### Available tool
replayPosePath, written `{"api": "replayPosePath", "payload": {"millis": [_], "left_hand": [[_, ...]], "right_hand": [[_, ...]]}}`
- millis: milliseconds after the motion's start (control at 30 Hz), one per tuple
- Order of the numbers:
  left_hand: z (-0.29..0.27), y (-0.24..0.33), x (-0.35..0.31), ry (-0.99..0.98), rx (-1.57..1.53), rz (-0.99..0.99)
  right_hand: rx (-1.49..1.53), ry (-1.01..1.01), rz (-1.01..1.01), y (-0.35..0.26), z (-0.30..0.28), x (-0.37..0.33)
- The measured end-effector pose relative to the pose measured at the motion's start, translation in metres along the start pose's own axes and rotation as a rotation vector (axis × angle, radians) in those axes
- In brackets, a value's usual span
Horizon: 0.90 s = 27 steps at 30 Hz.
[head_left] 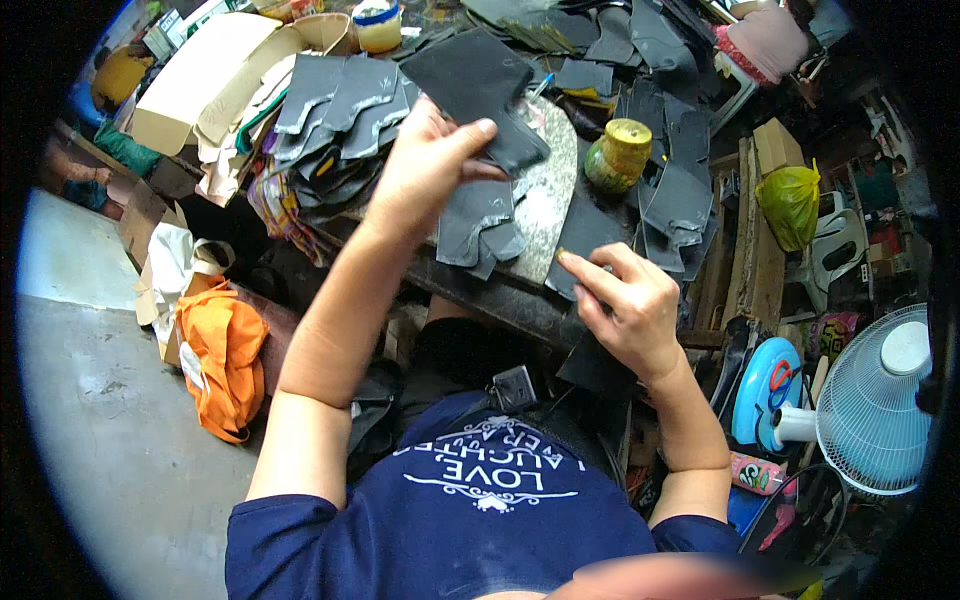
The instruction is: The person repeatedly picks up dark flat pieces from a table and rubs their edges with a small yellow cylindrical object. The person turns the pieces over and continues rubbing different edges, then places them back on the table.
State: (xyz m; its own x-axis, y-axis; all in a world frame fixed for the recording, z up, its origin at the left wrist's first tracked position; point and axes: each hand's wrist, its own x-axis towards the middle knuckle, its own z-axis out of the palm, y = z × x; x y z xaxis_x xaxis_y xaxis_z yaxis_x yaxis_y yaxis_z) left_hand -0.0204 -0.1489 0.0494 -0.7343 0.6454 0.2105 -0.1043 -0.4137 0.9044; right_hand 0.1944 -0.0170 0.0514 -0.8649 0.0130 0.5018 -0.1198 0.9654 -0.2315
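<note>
Raised over the bench, my left hand (pixel 432 165) grips a flat black leather-like piece (pixel 470 85) between thumb and fingers. Its outline is angular with a notched edge. My right hand (pixel 632 305) is by the bench's near edge, fingers curled in; a small yellowish spot shows at a fingertip, and what it holds, if anything, I cannot make out. Between the hands lies a speckled stone slab (pixel 552 190), with cut black pieces (pixel 475 220) on its left side. Beyond my right hand stands a round jar (pixel 617 158) smeared yellow and green.
Stacked black cut pieces (pixel 345 95) lie at left, beside a pale cardboard box (pixel 210 80). A tub with a blue rim (pixel 377 28) stands at the back. An orange bag (pixel 220 355) is on the left; a white fan (pixel 880 400) and a yellow-green plastic bag (pixel 790 208) are on the right.
</note>
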Motion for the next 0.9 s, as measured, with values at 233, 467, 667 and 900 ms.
{"api": "replayPosePath", "payload": {"millis": [233,467,667,900], "left_hand": [[-0.015,-0.015,0.112,-0.241,0.394,-0.3],[0.024,-0.07,0.215,-0.115,0.247,-0.373],[0.042,-0.08,0.229,0.034,0.911,-0.073],[0.085,-0.097,0.118,-0.487,1.222,0.503]], "right_hand": [[0.172,0.082,0.121,-0.004,-0.023,-0.014],[0.262,0.09,0.167,-0.006,-0.031,-0.028],[0.319,0.092,0.209,0.005,-0.042,-0.035],[0.272,0.215,0.311,0.054,-0.052,-0.006]]}}
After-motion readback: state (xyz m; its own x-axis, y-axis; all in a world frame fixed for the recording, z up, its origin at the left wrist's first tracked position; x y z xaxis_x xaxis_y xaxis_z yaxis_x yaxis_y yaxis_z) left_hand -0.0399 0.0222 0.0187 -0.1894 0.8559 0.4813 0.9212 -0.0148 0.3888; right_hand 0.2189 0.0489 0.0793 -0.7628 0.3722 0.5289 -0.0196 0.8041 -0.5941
